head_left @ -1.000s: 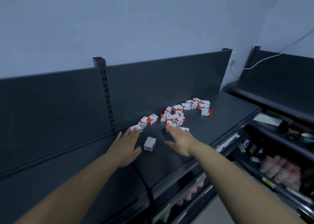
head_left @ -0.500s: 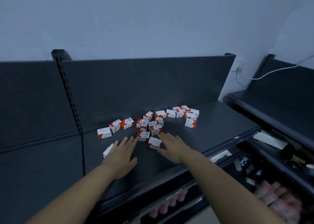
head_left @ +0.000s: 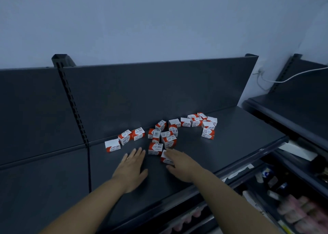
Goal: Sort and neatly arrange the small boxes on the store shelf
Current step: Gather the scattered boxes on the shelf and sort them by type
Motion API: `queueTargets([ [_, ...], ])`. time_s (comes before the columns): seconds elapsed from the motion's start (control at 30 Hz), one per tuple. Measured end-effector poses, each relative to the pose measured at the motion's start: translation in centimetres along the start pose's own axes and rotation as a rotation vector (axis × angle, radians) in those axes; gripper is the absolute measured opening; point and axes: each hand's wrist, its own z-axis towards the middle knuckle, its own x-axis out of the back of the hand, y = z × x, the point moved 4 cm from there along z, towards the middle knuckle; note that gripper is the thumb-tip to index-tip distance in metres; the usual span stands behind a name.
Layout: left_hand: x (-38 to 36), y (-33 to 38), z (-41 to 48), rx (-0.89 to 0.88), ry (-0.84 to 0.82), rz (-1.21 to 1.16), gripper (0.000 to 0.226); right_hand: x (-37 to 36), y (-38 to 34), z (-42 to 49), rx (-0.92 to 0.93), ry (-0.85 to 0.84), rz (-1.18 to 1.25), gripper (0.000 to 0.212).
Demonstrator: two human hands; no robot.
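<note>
Left hand (head_left: 132,166) lies flat and open on a dark shelf (head_left: 230,145); right hand (head_left: 182,164) rests straight fingers on one box (head_left: 165,160) beside scattered boxes (head_left: 168,139).

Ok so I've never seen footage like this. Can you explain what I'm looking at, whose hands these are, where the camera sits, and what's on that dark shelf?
There is no machine here: a person is working bare-handed, filmed by one wide-angle camera worn on the head. It looks forward and down, so you see roughly what that person sees. On the dark shelf lie many small red and white boxes, scattered in a loose, untidy band. The left hand lies flat on the shelf with straight fingers and holds nothing. The right hand has its fingers laid over the nearest box. I cannot tell whether it grips that box. The lower shelves on the right hold other goods, too blurred to name.
</note>
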Motion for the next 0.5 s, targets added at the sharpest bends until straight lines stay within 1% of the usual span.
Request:
queueTargets([
  [0.1,-0.6,0.5,0.6,-0.016,0.014,0.031,0.074,-0.5,-0.2,0.4,-0.019,0.119,0.067,0.042],
  [0.17,-0.8,0.8,0.9,-0.021,0.029,0.03,0.075,-0.8,-0.2,1.0,-0.037,0.148,0.081,0.036],
  [0.33,-1.1,1.7,1.8,-0.02,0.076,0.009,0.076,-1.0,0.6,2.3,0.007,0.182,0.095,0.031],
  [0.5,-1.4,2.4,2.4,0.017,0.157,0.007,0.077,-1.1,1.9,2.6,0.06,0.201,0.125,0.033],
])
